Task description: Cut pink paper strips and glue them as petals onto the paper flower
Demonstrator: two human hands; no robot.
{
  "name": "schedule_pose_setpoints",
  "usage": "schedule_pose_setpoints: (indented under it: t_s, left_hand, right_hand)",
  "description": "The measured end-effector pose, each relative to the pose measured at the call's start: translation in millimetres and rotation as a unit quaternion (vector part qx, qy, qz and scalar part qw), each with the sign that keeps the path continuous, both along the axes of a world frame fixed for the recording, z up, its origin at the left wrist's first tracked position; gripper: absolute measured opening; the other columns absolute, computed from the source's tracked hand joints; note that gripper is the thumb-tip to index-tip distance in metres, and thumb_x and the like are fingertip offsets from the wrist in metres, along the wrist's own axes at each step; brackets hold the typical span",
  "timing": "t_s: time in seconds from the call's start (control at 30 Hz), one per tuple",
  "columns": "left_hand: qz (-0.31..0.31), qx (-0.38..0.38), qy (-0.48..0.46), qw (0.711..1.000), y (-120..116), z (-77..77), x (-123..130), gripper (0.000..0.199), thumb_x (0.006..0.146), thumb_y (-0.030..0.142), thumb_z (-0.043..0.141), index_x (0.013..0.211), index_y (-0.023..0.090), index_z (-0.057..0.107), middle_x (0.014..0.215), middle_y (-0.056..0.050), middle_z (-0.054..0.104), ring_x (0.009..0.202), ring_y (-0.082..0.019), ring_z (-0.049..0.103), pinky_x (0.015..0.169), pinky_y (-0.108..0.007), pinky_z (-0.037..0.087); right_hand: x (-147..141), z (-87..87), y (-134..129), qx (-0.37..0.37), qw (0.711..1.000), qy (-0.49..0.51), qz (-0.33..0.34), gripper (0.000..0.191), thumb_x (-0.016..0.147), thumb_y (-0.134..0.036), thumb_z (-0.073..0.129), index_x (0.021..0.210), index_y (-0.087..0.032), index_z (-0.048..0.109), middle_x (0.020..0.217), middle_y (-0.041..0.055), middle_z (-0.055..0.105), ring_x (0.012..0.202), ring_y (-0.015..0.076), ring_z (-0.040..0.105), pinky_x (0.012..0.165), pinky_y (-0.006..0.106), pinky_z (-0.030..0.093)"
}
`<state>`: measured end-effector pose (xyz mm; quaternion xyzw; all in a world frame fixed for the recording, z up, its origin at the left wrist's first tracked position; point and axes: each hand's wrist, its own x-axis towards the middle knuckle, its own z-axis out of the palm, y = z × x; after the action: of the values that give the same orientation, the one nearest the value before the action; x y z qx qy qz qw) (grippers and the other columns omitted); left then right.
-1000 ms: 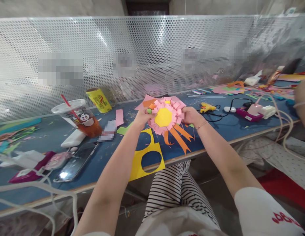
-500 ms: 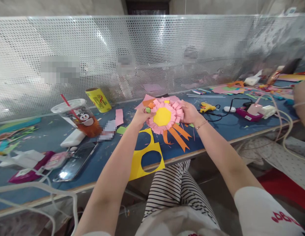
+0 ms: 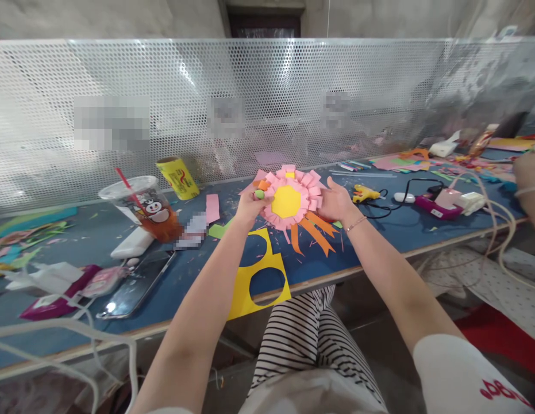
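Observation:
A pink paper flower (image 3: 286, 202) with a yellow centre is held up over the blue table, orange paper ribbons (image 3: 319, 233) hanging from its lower right. My left hand (image 3: 250, 206) pinches the flower's left edge, beside a small green piece (image 3: 259, 194) and an orange one. At the right edge is my right hand (image 3: 336, 202), its thumb raised off the petals and its fingers spread, partly behind the flower. Below, a yellow sheet (image 3: 245, 290) with round cut-outs overhangs the table's front edge.
To the left stand a drink cup (image 3: 153, 210) with a red straw, a yellow tube (image 3: 178, 178) and a phone (image 3: 135, 287). A yellow glue gun (image 3: 365, 194), cables and a purple pack (image 3: 437, 206) lie right. Another person's arm (image 3: 530, 184) shows far right. A perforated screen (image 3: 276, 75) runs behind.
My right thumb has lifted away from the petals, and the hand has opened. The flower has turned slightly, with its ribbons shifted a little. The whole view has moved slightly.

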<state>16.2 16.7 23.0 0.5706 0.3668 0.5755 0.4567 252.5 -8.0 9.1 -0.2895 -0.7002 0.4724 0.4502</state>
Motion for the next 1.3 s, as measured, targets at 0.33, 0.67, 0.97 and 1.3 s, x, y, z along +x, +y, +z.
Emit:
schedule_pose_setpoints:
  t_s: [0.33,0.67,0.97,1.3]
  left_hand:
    - [0.0,0.002,-0.042,0.999,-1.0,-1.1,2.3,0.036,0.043,0.023,0.08,0.066,0.015,0.054,0.051,0.007,0.048,0.042,-0.005,0.046,0.04,-0.017,0.039]
    - [0.014,0.017,-0.052,0.998,-0.5,-5.1,7.4,0.033,0.049,0.025,0.077,0.071,0.016,0.053,0.047,0.009,0.045,0.033,-0.004,0.039,0.034,-0.017,0.036]
    - [0.02,0.03,-0.037,0.999,-1.9,-1.6,5.8,0.034,0.048,0.025,0.078,0.075,0.015,0.058,0.053,0.007,0.05,0.043,-0.006,0.047,0.043,-0.018,0.041]
    - [0.034,0.039,-0.029,0.998,-4.8,2.1,6.0,0.036,0.047,0.024,0.078,0.078,0.015,0.061,0.057,0.005,0.054,0.054,-0.009,0.054,0.05,-0.02,0.046]
  right_hand:
    - [-6.2,-7.2,7.4,-0.181,0.94,0.289,-0.014,0.015,0.07,-0.024,0.06,0.083,-0.018,0.062,0.076,0.0012,0.066,0.07,0.013,0.062,0.073,0.027,0.052]
    - [-6.7,-16.4,20.5,-0.195,0.937,0.29,-0.014,0.019,0.07,-0.033,0.062,0.084,-0.021,0.065,0.076,-0.0002,0.068,0.071,0.0167,0.064,0.074,0.032,0.051]
    - [-8.5,-8.1,16.0,-0.155,0.956,0.247,-0.015,0.025,0.07,-0.035,0.051,0.085,-0.019,0.063,0.08,0.0042,0.069,0.079,0.0215,0.064,0.08,0.04,0.05]
    - [-8.9,0.1,9.7,-0.173,0.959,0.223,-0.005,0.03,0.071,-0.035,0.041,0.088,-0.018,0.06,0.081,0.006,0.068,0.086,0.0234,0.064,0.085,0.043,0.049]
